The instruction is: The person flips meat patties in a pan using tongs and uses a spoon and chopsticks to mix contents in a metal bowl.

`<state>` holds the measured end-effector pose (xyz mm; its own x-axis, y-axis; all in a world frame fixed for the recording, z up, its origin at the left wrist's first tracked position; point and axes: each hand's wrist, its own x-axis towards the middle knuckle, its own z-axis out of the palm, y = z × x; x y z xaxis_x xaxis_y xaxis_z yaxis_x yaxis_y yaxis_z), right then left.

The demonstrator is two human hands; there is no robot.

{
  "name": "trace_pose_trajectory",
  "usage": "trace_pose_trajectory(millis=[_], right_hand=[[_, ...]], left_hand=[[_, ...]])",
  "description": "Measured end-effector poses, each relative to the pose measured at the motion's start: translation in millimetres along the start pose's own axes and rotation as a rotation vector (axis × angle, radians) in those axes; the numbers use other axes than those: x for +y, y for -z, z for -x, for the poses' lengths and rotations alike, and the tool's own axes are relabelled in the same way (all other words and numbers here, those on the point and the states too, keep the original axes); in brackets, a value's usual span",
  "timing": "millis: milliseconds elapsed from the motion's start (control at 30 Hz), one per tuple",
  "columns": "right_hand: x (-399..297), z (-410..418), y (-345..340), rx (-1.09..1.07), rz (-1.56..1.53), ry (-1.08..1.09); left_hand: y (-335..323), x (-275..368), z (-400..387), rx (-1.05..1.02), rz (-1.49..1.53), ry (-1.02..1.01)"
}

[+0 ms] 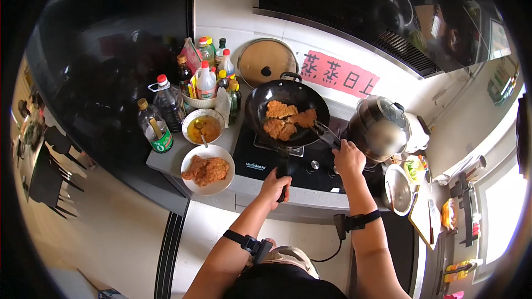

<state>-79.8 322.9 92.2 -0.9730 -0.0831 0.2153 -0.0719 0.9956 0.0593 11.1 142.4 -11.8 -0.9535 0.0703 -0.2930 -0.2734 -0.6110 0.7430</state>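
Note:
My left hand (274, 187) is closed around the black handle of a wok (305, 94) on the gas stove. Metal tongs (328, 134) are held in my right hand (350, 158), their tips at the right-hand piece of browned, crusted fried meat (305, 118) in the wok. Other such pieces (279, 128) lie beside it, touching one another. Left of the stove, a white plate (213, 191) holds more fried pieces (206, 170). Just behind that plate stands a bowl (219, 121) of yellowish oily liquid with a spoon in it.
Bottles of oil and sauces (168, 99) crowd the counter's left side. A round lid (268, 63) leans on the wall behind the wok. A stacked steamer pot (370, 128) stands right of it. Farther right are a metal basin (399, 191) and a cutting board (422, 220).

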Motion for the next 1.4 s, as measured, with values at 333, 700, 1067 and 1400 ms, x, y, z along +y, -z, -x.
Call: trace_pose_trajectory(millis=[333,700,1067,1400], right_hand=[[-44,-67,-35,0.068,0.238,0.37],[-62,-88,-46,0.051,0.377,0.526],[-15,-146,34,-0.27,0.165,-0.012],[38,-212,-49,-0.684,-0.309,-0.175]], left_hand=[[-1,3,4,0.015,0.05,0.006],[-3,4,1,0.005,0.04,0.026],[-8,6,-1,0.011,0.015,0.023],[-7,1,-1,-0.001,-0.047,-0.009]])
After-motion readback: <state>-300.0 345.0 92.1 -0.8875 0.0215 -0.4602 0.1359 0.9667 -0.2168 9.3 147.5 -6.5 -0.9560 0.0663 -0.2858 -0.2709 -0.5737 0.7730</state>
